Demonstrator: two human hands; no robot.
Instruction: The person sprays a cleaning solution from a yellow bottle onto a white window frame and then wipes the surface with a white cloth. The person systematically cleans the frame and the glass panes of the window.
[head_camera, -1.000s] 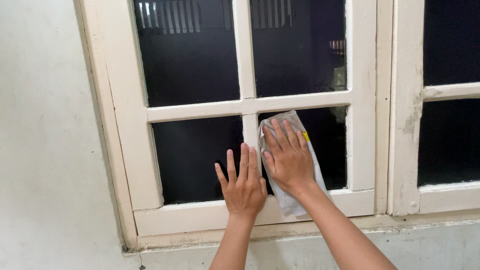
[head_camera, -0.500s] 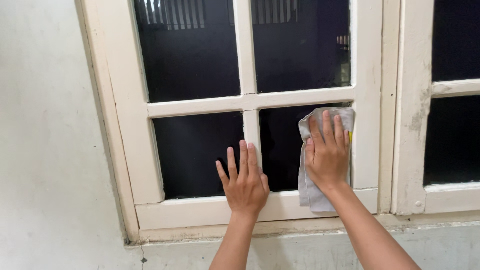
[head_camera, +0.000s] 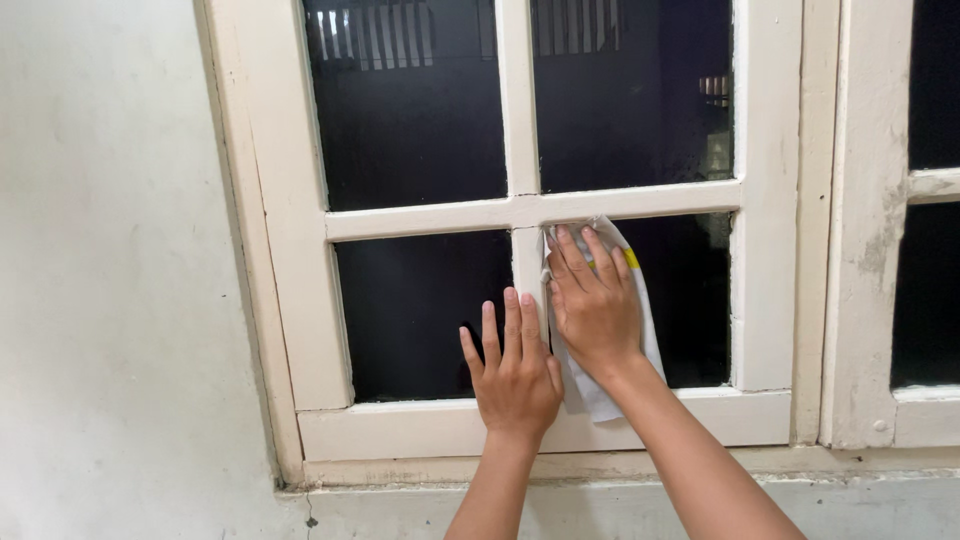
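the window (head_camera: 770, 300) fills the upper middle of the frame, wall (head_camera: 110, 300) to its left. the left hand (head_camera: 515, 375) lies flat at lower centre, the right hand (head_camera: 595, 305) just right of it, on a cloth (head_camera: 640, 310) against the lower right pane.

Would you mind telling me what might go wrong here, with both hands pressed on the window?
1. The right hand presses a pale cloth flat on the lower right pane; hard pressure might crack the glass.
2. The left hand lies bare on the lower left pane and centre bar, and may leave smears.
3. The frame paint looks worn; rubbing could flake it.
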